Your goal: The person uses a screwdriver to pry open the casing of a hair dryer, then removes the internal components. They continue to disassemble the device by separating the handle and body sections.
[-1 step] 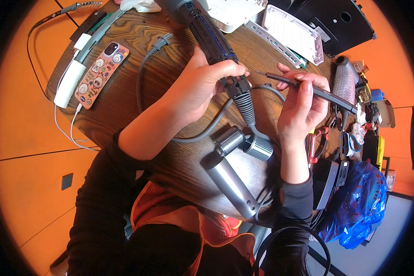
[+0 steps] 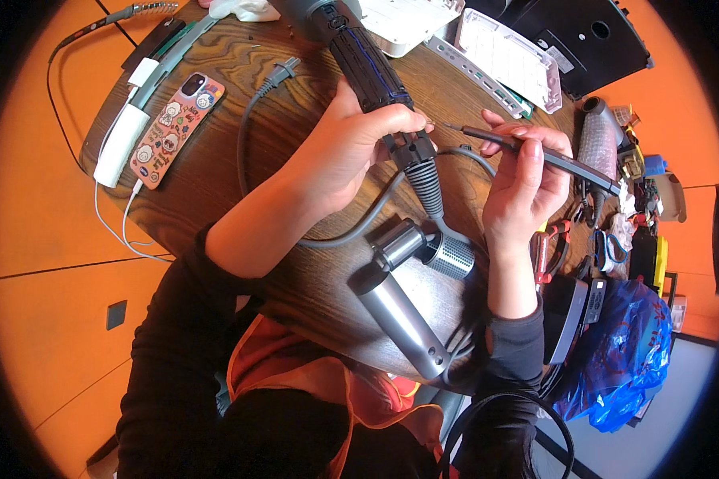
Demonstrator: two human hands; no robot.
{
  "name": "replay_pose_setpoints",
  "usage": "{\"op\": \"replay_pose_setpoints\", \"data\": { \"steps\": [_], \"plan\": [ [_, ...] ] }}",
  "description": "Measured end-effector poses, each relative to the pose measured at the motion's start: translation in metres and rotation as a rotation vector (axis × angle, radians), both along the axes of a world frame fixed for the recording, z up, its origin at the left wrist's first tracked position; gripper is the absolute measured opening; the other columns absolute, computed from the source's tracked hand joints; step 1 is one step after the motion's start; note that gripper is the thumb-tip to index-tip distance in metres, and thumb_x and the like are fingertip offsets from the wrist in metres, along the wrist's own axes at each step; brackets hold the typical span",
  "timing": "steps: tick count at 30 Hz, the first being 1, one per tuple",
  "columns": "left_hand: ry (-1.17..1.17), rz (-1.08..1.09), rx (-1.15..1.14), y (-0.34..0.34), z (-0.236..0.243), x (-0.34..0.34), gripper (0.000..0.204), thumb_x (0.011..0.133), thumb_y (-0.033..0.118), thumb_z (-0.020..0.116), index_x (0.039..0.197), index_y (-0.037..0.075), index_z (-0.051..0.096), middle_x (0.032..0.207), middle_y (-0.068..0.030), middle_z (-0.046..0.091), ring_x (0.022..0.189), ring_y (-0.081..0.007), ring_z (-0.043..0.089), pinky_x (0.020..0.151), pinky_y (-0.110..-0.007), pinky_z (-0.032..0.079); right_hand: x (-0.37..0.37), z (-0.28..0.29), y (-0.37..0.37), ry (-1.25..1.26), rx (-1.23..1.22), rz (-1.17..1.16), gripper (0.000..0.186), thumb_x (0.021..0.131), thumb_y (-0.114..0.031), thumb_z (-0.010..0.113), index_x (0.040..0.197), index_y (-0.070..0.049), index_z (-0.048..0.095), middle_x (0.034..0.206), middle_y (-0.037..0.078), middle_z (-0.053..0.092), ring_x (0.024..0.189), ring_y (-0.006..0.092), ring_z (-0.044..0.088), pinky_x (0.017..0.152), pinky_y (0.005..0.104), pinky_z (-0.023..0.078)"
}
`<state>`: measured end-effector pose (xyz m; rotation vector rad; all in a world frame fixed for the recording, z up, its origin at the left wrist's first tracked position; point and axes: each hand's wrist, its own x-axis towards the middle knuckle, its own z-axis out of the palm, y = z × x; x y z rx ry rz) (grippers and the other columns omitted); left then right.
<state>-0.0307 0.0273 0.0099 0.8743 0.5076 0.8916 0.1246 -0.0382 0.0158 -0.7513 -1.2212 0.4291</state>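
My left hand [image 2: 351, 148] is wrapped round the bare inner handle of a hair dryer [image 2: 361, 64], its dark core and a blue wire uncovered. Below my fingers a ribbed cord sleeve [image 2: 423, 188] runs down from the handle into the grey cable. In my right hand [image 2: 527, 180] a slim dark screwdriver [image 2: 567, 164] is pinched, its thin tip pointing left, close to my left thumb but apart from the handle. On the table beneath lie a grey metal handle tube [image 2: 403, 323], a short dark cylinder [image 2: 399, 245] and a perforated filter sleeve [image 2: 449, 255].
A patterned phone [image 2: 176, 130] with a white cable lies at the left, near a plug [image 2: 280, 72]. White plastic casings [image 2: 510, 60] stand at the back. At the right are a bubble-wrapped dryer [image 2: 599, 144], red-handled pliers [image 2: 545, 251] and a blue plastic bag [image 2: 619, 351].
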Motion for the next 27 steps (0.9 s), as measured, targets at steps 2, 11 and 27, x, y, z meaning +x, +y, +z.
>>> {"op": "replay_pose_setpoints", "data": {
  "steps": [2, 11, 27],
  "plan": [
    [-0.004, -0.005, -0.001, 0.0000, 0.0003, 0.0001, 0.030, 0.077, 0.005, 0.057, 0.101, 0.004, 0.038, 0.085, -0.0095, 0.056, 0.080, -0.0207, 0.059, 0.076, -0.034, 0.048, 0.0003, -0.0003, 0.0003, -0.041, -0.005, 0.003, 0.006, 0.089, -0.004, 0.046, 0.091, 0.002, 0.047, 0.083, 0.013, 0.055, 0.067, 0.0174, 0.060, 0.074, 0.0334, 0.050],
    [0.006, -0.013, 0.009, -0.0010, 0.0027, -0.0006, 0.030, 0.077, 0.005, 0.056, 0.101, 0.004, 0.037, 0.085, -0.0095, 0.056, 0.080, -0.0205, 0.059, 0.075, -0.034, 0.048, -0.0001, -0.0015, 0.0006, -0.034, -0.035, 0.003, 0.007, 0.089, -0.004, 0.046, 0.091, 0.002, 0.047, 0.084, 0.014, 0.055, 0.067, 0.0176, 0.059, 0.072, 0.0319, 0.051],
    [0.020, 0.023, -0.008, -0.0005, 0.0010, -0.0001, 0.035, 0.076, 0.006, 0.059, 0.103, 0.003, 0.036, 0.088, -0.0112, 0.054, 0.081, -0.0213, 0.058, 0.076, -0.034, 0.048, -0.0052, -0.0017, -0.0019, -0.084, -0.036, -0.046, 0.006, 0.087, 0.001, 0.047, 0.092, 0.005, 0.047, 0.091, 0.019, 0.058, 0.070, 0.0201, 0.062, 0.064, 0.0282, 0.053]
  ]
}}
